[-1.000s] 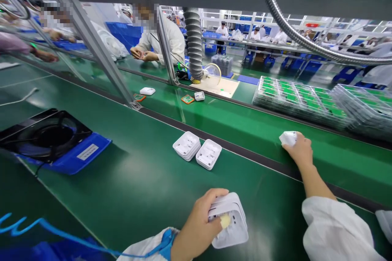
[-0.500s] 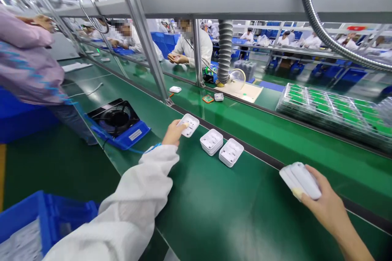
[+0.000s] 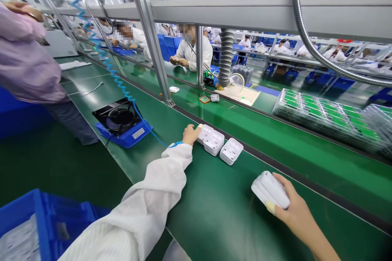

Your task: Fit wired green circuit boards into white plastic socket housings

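Note:
My left hand (image 3: pixel 191 134) grips the near-left edge of a white plastic housing (image 3: pixel 206 132) that is set against a stack of housings (image 3: pixel 214 142). To the right of that stack stands another pile of the same housings (image 3: pixel 232 151), open side up. My right hand (image 3: pixel 289 202) is wrapped round a few white housings (image 3: pixel 271 189) stacked together, held above the green bench with their smooth backs showing. Yellowish covers sit on fingertips of both hands. A blue wrist strap (image 3: pixel 177 144) circles my left wrist.
A black fan (image 3: pixel 120 117) sits in a blue tray (image 3: pixel 134 135) on the green bench (image 3: pixel 214 204). Beyond the dark rail are trays of green circuit boards (image 3: pixel 324 112). A blue crate (image 3: pixel 45 222) stands lower left. People in white work across the line; a person in pink (image 3: pixel 29 53) stands left.
My left hand has moved right and down, bringing its housing beside the stack. My right hand has shifted left with its housings. The camera view has tilted slightly upward.

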`<state>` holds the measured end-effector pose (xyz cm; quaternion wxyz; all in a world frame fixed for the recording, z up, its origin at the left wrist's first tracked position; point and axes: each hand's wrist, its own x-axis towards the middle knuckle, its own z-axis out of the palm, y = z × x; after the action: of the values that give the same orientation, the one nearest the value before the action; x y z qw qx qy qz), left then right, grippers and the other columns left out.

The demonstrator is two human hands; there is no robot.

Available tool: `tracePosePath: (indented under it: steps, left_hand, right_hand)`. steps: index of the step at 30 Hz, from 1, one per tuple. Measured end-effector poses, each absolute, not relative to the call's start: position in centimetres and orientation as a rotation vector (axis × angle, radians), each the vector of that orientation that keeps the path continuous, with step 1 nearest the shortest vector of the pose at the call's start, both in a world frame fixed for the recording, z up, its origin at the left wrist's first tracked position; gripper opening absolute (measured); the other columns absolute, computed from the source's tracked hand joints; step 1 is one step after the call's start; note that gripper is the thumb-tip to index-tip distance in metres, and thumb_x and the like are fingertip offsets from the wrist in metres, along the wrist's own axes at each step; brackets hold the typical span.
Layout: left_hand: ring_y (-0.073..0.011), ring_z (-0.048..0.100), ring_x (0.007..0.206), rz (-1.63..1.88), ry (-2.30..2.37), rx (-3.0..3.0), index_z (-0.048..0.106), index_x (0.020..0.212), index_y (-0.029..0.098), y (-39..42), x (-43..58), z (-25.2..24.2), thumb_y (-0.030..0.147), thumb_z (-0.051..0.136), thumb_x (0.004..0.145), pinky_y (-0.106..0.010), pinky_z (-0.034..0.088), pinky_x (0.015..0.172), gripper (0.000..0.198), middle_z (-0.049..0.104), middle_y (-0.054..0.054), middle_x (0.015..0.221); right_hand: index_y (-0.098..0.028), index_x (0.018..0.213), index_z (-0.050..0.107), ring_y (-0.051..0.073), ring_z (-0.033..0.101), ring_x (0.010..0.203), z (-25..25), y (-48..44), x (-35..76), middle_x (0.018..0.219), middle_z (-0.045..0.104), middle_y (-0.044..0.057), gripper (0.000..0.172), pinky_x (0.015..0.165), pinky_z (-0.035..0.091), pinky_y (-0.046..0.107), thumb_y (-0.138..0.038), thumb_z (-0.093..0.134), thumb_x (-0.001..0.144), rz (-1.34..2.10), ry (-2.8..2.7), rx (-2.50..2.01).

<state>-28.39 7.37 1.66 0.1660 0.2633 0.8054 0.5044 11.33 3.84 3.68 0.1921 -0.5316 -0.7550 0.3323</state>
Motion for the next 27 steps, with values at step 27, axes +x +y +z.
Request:
tracePosePath:
  steps: [27]
  left_hand:
    - [-0.024,0.061,0.084,1.399,2.108,0.791,0.063,0.08,0.014,6.6,-29.3,6.0,0.025,0.064,0.059,-0.029,0.046,0.07,0.024,0.067,-0.007,0.081]
  right_hand:
    - [-0.024,0.111,0.056,0.026,0.051,0.11,1.0,1.5,6.9,0.122,0.053,0.01,0.047,0.091,0.043,0.043,-0.055,0.059,0.076,1.91,-1.737,-1.01]
